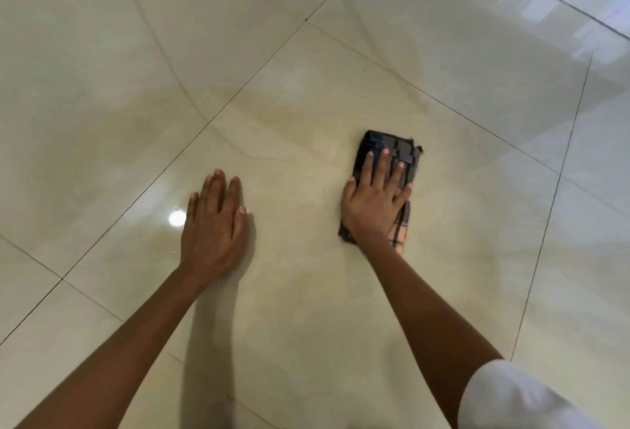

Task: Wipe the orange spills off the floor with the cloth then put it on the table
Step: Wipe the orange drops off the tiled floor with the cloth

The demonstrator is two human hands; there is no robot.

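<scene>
You get soft, even light on a glossy floor; a small glare spot near left, window reflections far right, arm shadows, slight blur, bent edges.

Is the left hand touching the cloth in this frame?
No. The left hand lies flat on bare floor, well apart from the cloth, which the right hand presses down.

You have one wide-angle view, worn on your head, facing forward and steeply down at the tiled floor from close above it.
</scene>
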